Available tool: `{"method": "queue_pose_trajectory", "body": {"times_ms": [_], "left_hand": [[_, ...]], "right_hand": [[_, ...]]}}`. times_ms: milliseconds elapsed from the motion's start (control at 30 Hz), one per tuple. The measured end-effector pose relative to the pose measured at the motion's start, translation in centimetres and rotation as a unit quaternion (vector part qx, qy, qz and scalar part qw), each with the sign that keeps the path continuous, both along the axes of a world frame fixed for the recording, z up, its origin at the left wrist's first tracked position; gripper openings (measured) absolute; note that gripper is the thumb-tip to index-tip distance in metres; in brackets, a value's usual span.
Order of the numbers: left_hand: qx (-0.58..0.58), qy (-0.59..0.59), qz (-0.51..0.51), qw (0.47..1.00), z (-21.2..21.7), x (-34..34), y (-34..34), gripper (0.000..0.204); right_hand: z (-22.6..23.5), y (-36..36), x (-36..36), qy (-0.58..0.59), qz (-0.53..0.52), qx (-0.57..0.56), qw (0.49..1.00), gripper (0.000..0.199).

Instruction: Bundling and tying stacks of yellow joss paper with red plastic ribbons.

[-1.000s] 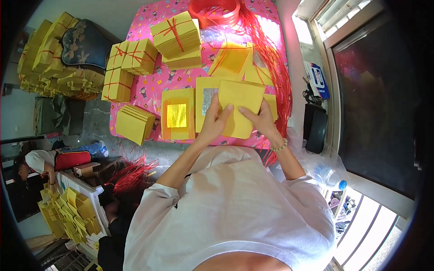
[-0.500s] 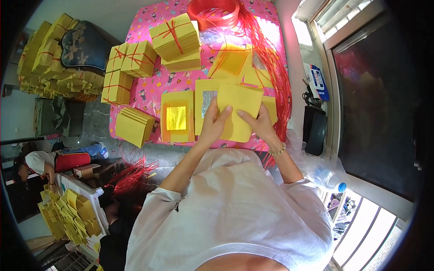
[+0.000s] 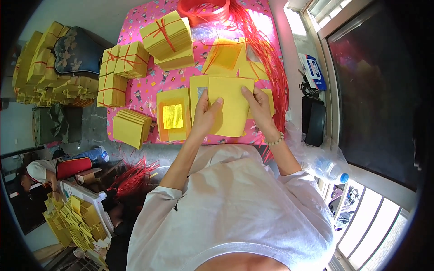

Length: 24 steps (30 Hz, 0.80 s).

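Observation:
Both my hands hold a sheaf of yellow paper (image 3: 229, 108) above the near edge of the pink patterned table. My left hand (image 3: 206, 113) grips its left side, thumb on top. At the upper right side, my right hand (image 3: 260, 105) pinches it between thumb and fingers. How many sheets it has I cannot tell. Partly covered behind it lies another yellow stack with a silvery patch (image 3: 201, 91). Just left of my left hand is a yellow stack with a shiny gold foil square (image 3: 172, 116) on an orange patch. Farther left sits a fanned yellow paper bundle (image 3: 131, 128).
Tied yellow bundles (image 3: 166, 34) stand at the table's back left. A red strap coil (image 3: 203, 11) and loose red strips (image 3: 266, 58) run along the back and right. A plastic bottle (image 3: 332, 170) lies right. A seated person (image 3: 43, 171) is at lower left beside piled yellow paper (image 3: 77, 221).
My right hand has shifted up along the right side of the yellow sheaf. The sheaf sits a little farther left in view, along with the whole scene.

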State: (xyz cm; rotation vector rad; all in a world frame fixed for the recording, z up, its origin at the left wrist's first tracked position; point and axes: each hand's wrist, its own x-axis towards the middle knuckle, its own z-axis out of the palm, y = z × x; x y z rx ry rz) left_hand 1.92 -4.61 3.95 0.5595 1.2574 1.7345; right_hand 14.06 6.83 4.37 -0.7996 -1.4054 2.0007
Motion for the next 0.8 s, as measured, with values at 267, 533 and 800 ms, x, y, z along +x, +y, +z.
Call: {"method": "queue_pose_trajectory", "body": {"times_ms": [267, 533, 800], "left_hand": [[-0.028, -0.009, -0.021, 0.999, -0.3, -0.4, -0.5, 0.040], [-0.042, -0.026, -0.028, 0.998, -0.8, -0.5, -0.7, 0.037], [-0.059, 0.014, -0.028, 0.998, -1.6, -0.3, -0.8, 0.039]], "right_hand": [[-0.5, 0.3, 0.4, -0.019, -0.023, 0.035, 0.999, 0.021], [-0.5, -0.6, 1.7, -0.055, 0.032, -0.005, 0.998, 0.024], [-2.5, -0.3, 2.9, -0.112, 0.072, 0.039, 0.990, 0.026]]}}
